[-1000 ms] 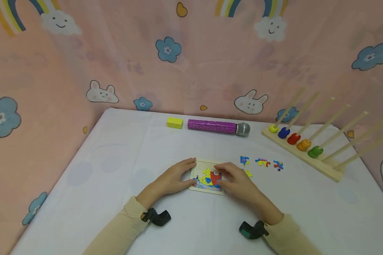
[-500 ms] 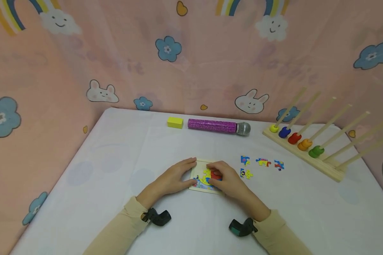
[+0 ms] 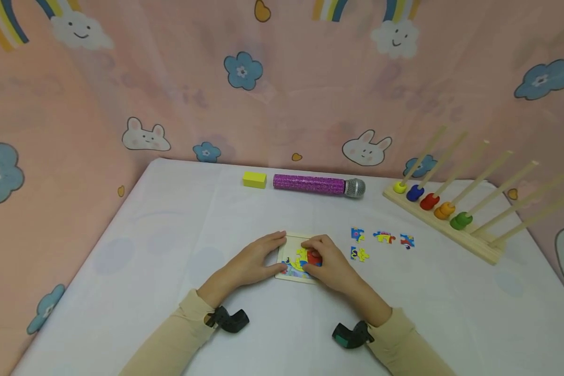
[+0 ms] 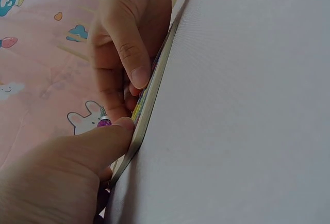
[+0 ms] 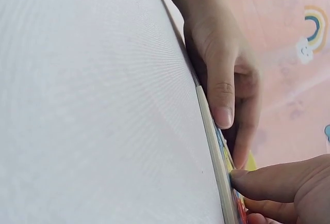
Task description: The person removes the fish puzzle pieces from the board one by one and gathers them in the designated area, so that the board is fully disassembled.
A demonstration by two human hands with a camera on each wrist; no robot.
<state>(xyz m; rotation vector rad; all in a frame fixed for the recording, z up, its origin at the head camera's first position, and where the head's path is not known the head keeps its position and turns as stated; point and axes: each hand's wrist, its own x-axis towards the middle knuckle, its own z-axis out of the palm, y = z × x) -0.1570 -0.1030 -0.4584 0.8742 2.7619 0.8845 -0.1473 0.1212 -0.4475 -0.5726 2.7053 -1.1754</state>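
Note:
A small wooden jigsaw tray (image 3: 295,279) lies on the white table, partly filled with a colourful picture in yellow, red and blue. My left hand (image 3: 256,262) holds its left side, thumb on the lower left corner and fingers along the upper left edge. From the right, my right hand (image 3: 331,265) reaches over the tray, thumb and curled fingertips around a red jigsaw piece (image 3: 314,258) in the picture. In the right wrist view, the right thumb (image 5: 268,182) touches the picture near the tray's edge. The right palm hides the tray's right side.
Several loose jigsaw pieces (image 3: 384,237) lie to the right of the tray. Behind stand a yellow block (image 3: 255,180) and a purple glitter microphone (image 3: 308,184). A wooden peg rack (image 3: 474,245) with coloured beads occupies the right rear, before a pink patterned backdrop (image 3: 282,104).
My right hand has moved left from the tray's right edge over the red part of the picture, uncovering a loose piece on the table. The left hand stays on the tray.

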